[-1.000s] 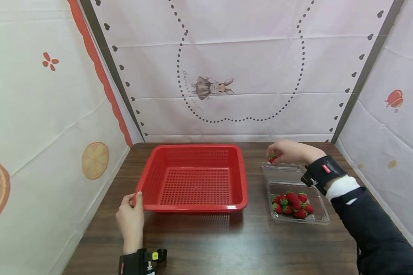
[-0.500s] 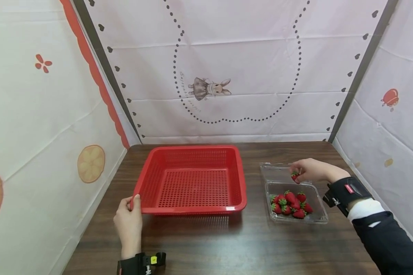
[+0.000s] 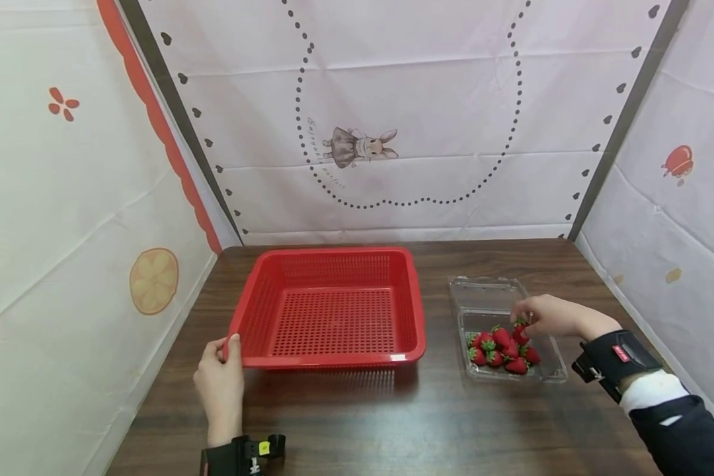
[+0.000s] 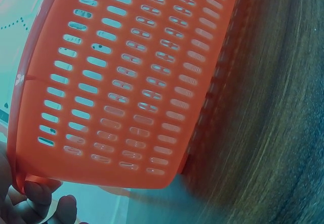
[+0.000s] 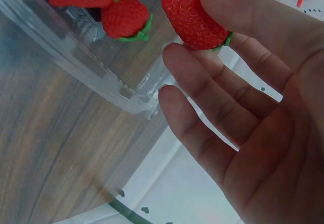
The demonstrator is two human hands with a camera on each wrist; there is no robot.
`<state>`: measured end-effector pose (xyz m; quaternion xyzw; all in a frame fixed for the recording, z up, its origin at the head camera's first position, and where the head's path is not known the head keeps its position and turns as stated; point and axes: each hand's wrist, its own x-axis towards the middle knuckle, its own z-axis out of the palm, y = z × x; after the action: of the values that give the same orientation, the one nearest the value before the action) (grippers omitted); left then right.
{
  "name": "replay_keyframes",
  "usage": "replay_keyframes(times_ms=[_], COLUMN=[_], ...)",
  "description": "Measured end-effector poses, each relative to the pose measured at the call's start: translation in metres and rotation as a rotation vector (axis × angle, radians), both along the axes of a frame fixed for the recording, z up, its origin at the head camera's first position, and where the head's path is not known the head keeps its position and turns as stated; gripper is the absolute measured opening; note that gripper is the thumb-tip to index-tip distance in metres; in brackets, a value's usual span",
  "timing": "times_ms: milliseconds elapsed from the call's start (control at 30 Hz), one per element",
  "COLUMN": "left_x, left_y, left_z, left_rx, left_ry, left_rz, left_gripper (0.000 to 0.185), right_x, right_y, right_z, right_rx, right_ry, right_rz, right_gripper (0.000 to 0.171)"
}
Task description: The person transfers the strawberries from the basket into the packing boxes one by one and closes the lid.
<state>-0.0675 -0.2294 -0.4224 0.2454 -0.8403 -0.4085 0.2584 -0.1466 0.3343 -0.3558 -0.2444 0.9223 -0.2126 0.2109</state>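
My right hand [image 3: 550, 316] pinches a red strawberry [image 5: 195, 20] between thumb and fingers, over the right side of a clear plastic box [image 3: 550, 373]. Below and left of that hand, several other strawberries [image 3: 501, 338] lie in the box, green leaves showing on them. The box's hinged lid [image 3: 488, 293] is folded back toward the rear. With my left hand [image 3: 221, 383] I grip the near left corner of a red perforated basket [image 3: 333, 362]; in the left wrist view the fingers [image 4: 38, 193] curl at its rim. Nothing lies inside the basket.
Brown wooden table [image 3: 357, 423] carries both containers, the basket left of the box. Patterned white cloth walls [image 3: 422, 119] stand behind the table and at both sides.
My right hand, holding the strawberry, has come from above the box's lid rightward and nearer, down to the berries. The left hand stays on the basket; the head view shifts slightly.
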Motion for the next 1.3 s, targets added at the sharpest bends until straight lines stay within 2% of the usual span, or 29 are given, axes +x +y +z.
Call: replay_keyframes(times_ms=[100,467,800,1033,1167,1300], left_x=[0.000,-0.001,-0.001,-0.001,-0.001,-0.001], left_y=[0.000,0.000,0.002,0.003,0.000,-0.007], left_z=[0.000,-0.001,0.001,0.001,0.002,0.004], left_rx=[-0.006,-0.015,-0.015,-0.001,0.016,0.090], left_ry=[0.005,0.000,-0.014,-0.012,-0.041,-0.113], left_rz=[0.006,0.007,0.009,0.006,-0.015,-0.066], left_gripper=[0.045,0.045,0.045,0.046,0.049,0.056], right_x=[0.005,0.014,0.013,0.014,0.015,0.015], right_y=[-0.001,0.000,-0.001,-0.001,-0.001,-0.002], right_z=[-0.001,-0.015,-0.024,-0.021,-0.021,-0.021], right_rx=[-0.005,0.006,0.004,0.023,0.029,0.031], right_ry=[-0.030,-0.044,-0.021,-0.015,-0.011,-0.006], right_rz=[-0.014,-0.013,-0.007,-0.019,-0.022,-0.027], right_gripper=[0.023,0.021,0.018,0.022,0.025,0.026])
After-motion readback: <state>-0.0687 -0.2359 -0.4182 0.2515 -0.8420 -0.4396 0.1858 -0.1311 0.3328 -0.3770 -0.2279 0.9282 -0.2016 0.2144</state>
